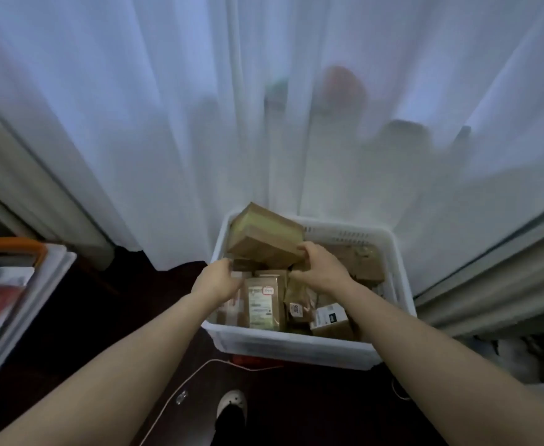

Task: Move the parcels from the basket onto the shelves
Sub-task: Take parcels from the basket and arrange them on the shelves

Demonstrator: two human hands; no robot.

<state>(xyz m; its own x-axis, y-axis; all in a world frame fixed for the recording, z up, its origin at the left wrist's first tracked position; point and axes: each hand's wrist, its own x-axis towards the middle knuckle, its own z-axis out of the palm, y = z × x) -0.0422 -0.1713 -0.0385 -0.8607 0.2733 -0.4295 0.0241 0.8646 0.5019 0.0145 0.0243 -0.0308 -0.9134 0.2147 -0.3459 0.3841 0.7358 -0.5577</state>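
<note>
Parcels of brown cardboard are packed into a white plastic basket with slotted walls [296, 347], which is set on a dark floor [87, 317] in front of a sheer white curtain [167, 123]. 1 rectangular brown cardboard parcel [264, 236] is raised above the others at the far left of the basket, tilted, with its far end over the rim.

Its near right corner is gripped by the right hand [320, 268], whose fingers are curled round the corner from the right. The left hand [216, 283] is placed at the parcel's near left edge with its fingers curled. Their tips are hidden behind the hand, so it cannot be told whether the parcel is gripped or only touched on that side. The parcel is thus framed between the 2 hands, lying just beyond and above them.

Below the hands, a flat brown parcel with a white label and a red-edged sticker [264, 304] is seen among the rest, and a small brown box with a white label [330, 318] is wedged at the near right.

A thin white cable [180, 391] is trailed across the floor, and a pale shoe [232, 405] is planted beside it. A white container with an orange handle [13, 247] is seen at the left edge.
</note>
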